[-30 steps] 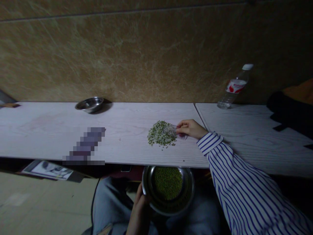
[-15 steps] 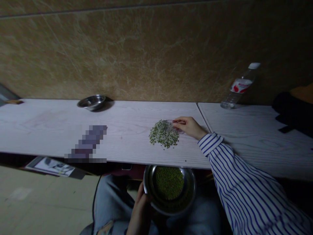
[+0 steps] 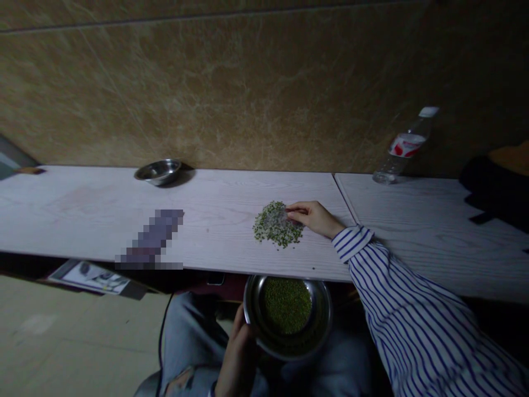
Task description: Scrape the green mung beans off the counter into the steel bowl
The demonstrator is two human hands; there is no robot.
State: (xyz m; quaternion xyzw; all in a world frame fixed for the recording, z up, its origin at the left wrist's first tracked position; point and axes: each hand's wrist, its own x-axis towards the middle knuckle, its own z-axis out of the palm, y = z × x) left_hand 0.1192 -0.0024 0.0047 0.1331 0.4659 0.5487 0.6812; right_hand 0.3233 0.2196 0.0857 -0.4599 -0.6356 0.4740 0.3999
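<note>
My left hand (image 3: 239, 342) grips the left rim of a shiny metal bowl (image 3: 322, 331), held over my lap just below the table edge. Many small green beans (image 3: 288, 303) lie in its bottom. On the tabletop is a loose pile of green beans mixed with whitish grains (image 3: 275, 231). My right hand (image 3: 316, 218) reaches over the pile's right side, thumb and fingers closed in a pinch. What sits between those fingertips is too small to make out; a clear, greyish patch shows beside them.
A second metal bowl (image 3: 159, 173) stands at the back left by the wall. Nearer lies a pixelated, blurred-out object (image 3: 152, 237). A clear bottle with a white cap (image 3: 403, 149) leans at the back right, and dark cloth (image 3: 496, 187) lies at the far right.
My right hand has shifted slightly left, further over the pile. The left hand and bowl look the same; the view has moved a little.
</note>
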